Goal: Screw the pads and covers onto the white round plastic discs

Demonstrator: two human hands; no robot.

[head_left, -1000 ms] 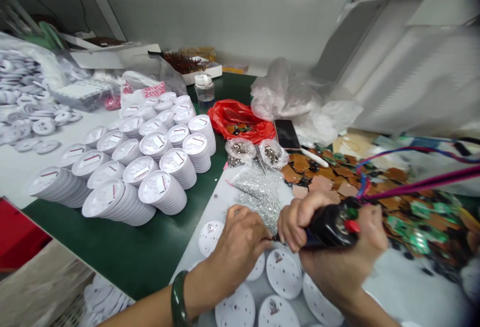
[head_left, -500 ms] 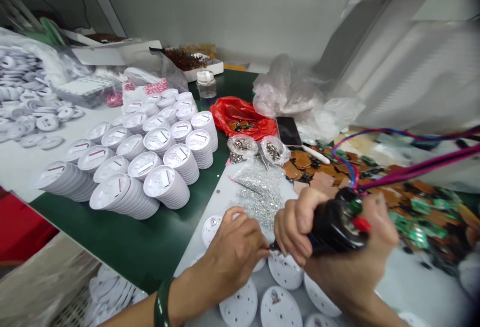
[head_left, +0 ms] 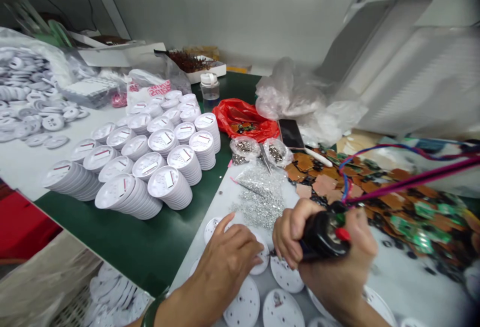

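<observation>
A workbench covered with a green mat [head_left: 150,247] runs under a pale wall. At the far left, a clear bag of loose discs [head_left: 22,92] rests on it. Next come roughly twenty stacks of white discs [head_left: 165,182], too crowded for an exact count. Behind the stacks are one red bag [head_left: 243,117], two small screw bags [head_left: 243,146] and one phone [head_left: 290,133]. A heap of loose screws [head_left: 260,194] lies in front of the screw bags.

The left hand [head_left: 228,262] lies palm down with its fingers curled onto a white disc [head_left: 262,264]. Whether they pinch anything cannot be told. At least six more such discs lie flat around both hands.

The one electric screwdriver [head_left: 322,234] is near the front edge, right of centre. Its long axis is almost level, and its tip points left at the left fingertips. The right hand [head_left: 337,272] is wrapped tightly round its black body. Half a second ago the tool's rear stood higher; it now lies flatter, and the hands are still tip to tip.

Pink and blue cables [head_left: 412,179] run right from the tool over a litter of circuit boards [head_left: 393,202].
</observation>
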